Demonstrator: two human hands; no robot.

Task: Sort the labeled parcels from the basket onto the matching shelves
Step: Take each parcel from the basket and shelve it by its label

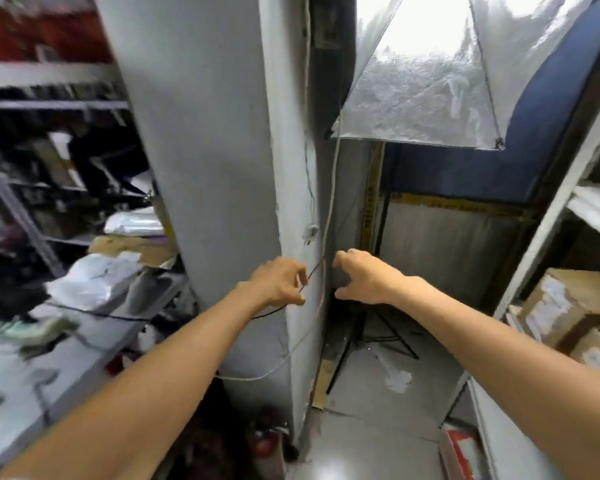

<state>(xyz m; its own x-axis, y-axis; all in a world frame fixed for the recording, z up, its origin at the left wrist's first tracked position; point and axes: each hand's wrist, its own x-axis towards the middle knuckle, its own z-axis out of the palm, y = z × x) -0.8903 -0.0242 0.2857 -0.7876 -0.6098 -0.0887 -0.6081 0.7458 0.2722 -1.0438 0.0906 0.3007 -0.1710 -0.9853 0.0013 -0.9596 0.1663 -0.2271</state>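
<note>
The left hand [281,282] has its fingers curled in - it pinches a thin black cord [310,274] between thumb and fingers. The right hand [361,277] is just beside it, a little apart. Its fingers are bent like a claw, with a gap to the thumb, and it holds nothing.

Both hands are up in front of a big grey pillar [205,150]. A white cable [331,188] hangs down the pillar's edge. Behind the hands stands a black stand [383,220] on the floor [361,427], and a shiny silver umbrella [423,91] is above.

The parcels - brown boxes [568,303] - sit on the white shelf [541,237] at the right. Soft white bags [97,278] lie piled on the blurry left side.
</note>
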